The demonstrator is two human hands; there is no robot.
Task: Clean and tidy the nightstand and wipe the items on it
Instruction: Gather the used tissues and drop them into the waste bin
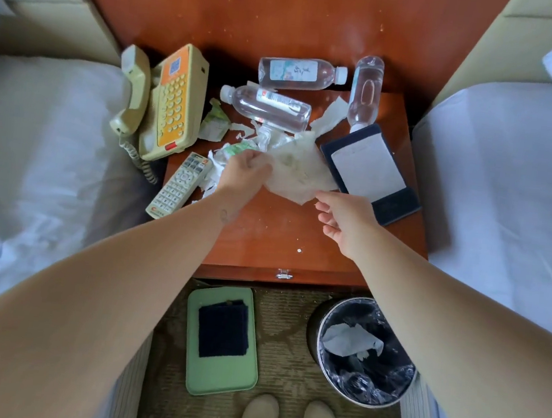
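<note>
- Crumpled white tissue sheet (300, 170): large and stained-looking. It lies mid-top on the reddish-brown wooden nightstand (265, 235), between the paper litter and the notepad. Judged to be the rubbish now being gathered.
- Left hand (246, 171): reaches in from the left, forearm outstretched, back of the hand up. The fingers are curled round the sheet's left edge and grip it, likely to lift it off the wood.
- Right hand (345, 221): extended from the right, palm turned inward. The fingers are loosely spread and hold nothing, their tips just beside the sheet's lower edge; contact cannot be told. Probably placed to take the other side so the sheet bundles up.
- Torn white and green paper scraps (213, 124): scattered left of and behind the sheet, some touching it. Crumbs dot the bare wood nearer the front.
- Three clear plastic water bottles (268, 107): all on their sides behind the sheet, with one cap meeting the notepad's top corner.
- Dark blue notepad holder with white pad (369, 169): flat and skewed, just right of the sheet.
- Cream and orange corded telephone (168, 102) and white remote control (180, 185): at the left edge, both askew.
- Round black-lined waste bin (365, 351): on the floor under the right forearm, with tissue already inside. It is handy for the drop.
- Green tray (199, 374) carrying a folded dark cloth (222, 329): on the floor beside the bin. Wiping is judged not yet begun.
</note>
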